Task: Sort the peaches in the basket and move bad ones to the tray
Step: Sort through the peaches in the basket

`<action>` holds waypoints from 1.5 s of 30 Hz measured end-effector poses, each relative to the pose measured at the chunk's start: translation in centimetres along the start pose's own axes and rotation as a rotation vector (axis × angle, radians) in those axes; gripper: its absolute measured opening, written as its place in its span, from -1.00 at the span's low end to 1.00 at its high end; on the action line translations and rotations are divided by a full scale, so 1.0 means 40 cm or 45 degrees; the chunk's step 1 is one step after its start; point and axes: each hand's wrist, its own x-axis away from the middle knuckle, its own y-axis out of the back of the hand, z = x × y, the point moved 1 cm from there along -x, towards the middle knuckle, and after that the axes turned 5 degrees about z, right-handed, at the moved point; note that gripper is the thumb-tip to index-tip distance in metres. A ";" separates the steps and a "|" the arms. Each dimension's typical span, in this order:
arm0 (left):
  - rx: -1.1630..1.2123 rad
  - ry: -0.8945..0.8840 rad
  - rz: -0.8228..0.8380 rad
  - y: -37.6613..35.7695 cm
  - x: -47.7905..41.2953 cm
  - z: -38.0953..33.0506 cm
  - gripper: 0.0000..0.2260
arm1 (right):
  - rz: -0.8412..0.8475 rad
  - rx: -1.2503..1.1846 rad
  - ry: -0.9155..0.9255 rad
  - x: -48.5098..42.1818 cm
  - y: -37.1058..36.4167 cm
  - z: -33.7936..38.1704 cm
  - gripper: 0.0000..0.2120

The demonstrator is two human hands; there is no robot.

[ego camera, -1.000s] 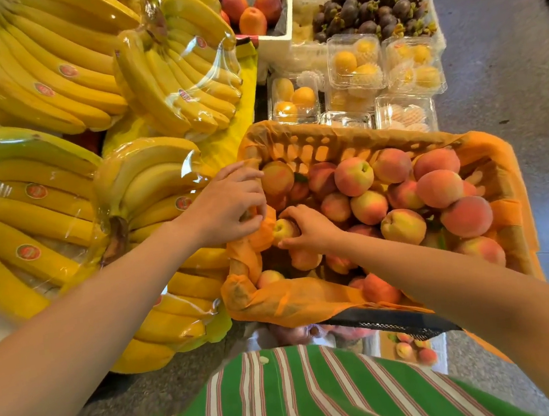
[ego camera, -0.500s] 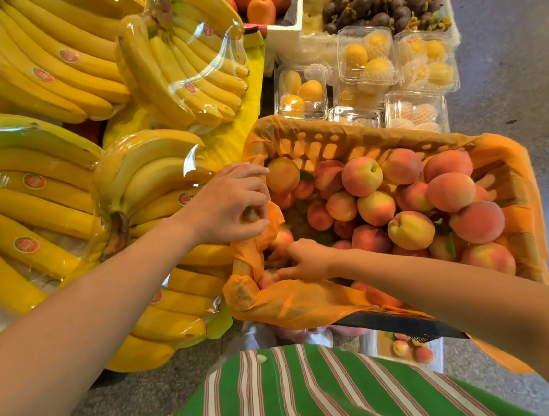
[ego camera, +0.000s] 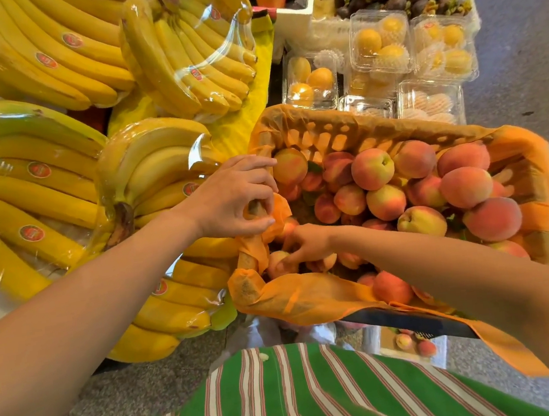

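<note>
The step in hand looks like picking one suspect fruit out of the basket (ego camera: 362, 120), which fills the centre right of the frame. It is best done by rolling the fruit to check every side, lifting it straight up so the neighbouring peaches (ego camera: 372, 168) do not bruise. The left hand (ego camera: 232, 202), at mid-frame, clenches the basket's left rim through the orange liner (ego camera: 309, 299), steadying it. The right hand (ego camera: 307, 243) reaches into the lower left corner, its fingers curled over a small peach (ego camera: 277, 265); the thumb is hidden. The tray (ego camera: 442, 350), probably the white one at bottom centre, holds a few peaches.
</note>
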 end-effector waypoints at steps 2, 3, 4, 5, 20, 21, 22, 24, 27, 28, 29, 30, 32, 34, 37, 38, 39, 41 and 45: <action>-0.005 -0.004 -0.007 0.002 0.000 -0.001 -0.83 | -0.046 -0.130 0.065 0.036 0.020 -0.014 -0.68; -0.006 -0.006 -0.010 0.004 -0.001 -0.002 -0.83 | -0.056 -0.209 0.118 0.056 0.028 -0.023 -0.69; -0.007 -0.008 -0.009 0.004 -0.001 -0.003 -0.83 | -0.056 -0.287 0.170 0.079 0.035 -0.030 -0.70; -0.009 -0.008 -0.005 0.005 -0.002 -0.003 -0.84 | -0.053 -0.357 0.209 0.100 0.040 -0.037 -0.70; -0.088 0.044 -0.002 0.008 -0.007 -0.020 -0.77 | 0.217 -1.679 0.309 0.211 0.042 -0.051 -0.44; -0.093 0.044 -0.003 0.007 -0.006 -0.020 -0.77 | 0.229 -1.707 0.327 0.214 0.042 -0.052 -0.44; -0.096 0.046 -0.006 0.007 -0.006 -0.020 -0.76 | 0.234 -1.714 0.335 0.217 0.043 -0.054 -0.44; -0.100 0.050 -0.010 0.006 -0.006 -0.019 -0.76 | 0.209 -1.663 0.321 0.222 0.044 -0.055 -0.49; -0.094 0.054 -0.017 0.005 -0.005 -0.021 -0.76 | -0.026 -1.233 0.278 0.217 0.040 -0.039 -0.65; -0.097 0.053 -0.017 0.005 -0.004 -0.022 -0.77 | -0.126 -1.001 0.243 0.208 0.036 -0.031 -0.68; -0.104 0.049 -0.018 0.004 -0.003 -0.022 -0.77 | -0.205 -0.758 0.200 0.195 0.029 -0.022 -0.68; -0.112 0.046 -0.019 0.003 -0.002 -0.020 -0.76 | -0.266 -0.511 0.153 0.178 0.021 -0.016 -0.65; -0.127 0.050 -0.020 0.002 0.003 -0.019 -0.71 | -0.323 -0.138 0.058 0.146 0.004 -0.004 -0.58; -0.139 0.058 -0.016 0.005 0.006 -0.017 -0.64 | -0.332 -0.026 0.011 0.129 -0.006 0.012 -0.53; -0.188 0.016 0.000 0.012 0.001 -0.016 -0.64 | -0.344 0.112 0.003 0.110 -0.008 0.016 -0.52; -0.199 -0.007 -0.007 0.013 -0.002 -0.014 -0.70 | -0.328 0.143 -0.003 0.108 -0.005 0.016 -0.52; -0.205 -0.021 -0.020 0.014 -0.005 -0.010 -0.74 | -0.309 0.142 -0.010 0.106 -0.001 0.015 -0.54; -0.212 -0.030 -0.047 0.016 -0.014 -0.002 -0.75 | -0.376 0.050 0.015 0.110 0.018 0.011 -0.61; -0.181 -0.050 -0.090 0.021 -0.027 0.007 -0.72 | -1.053 -0.132 0.184 0.133 0.094 0.003 -0.73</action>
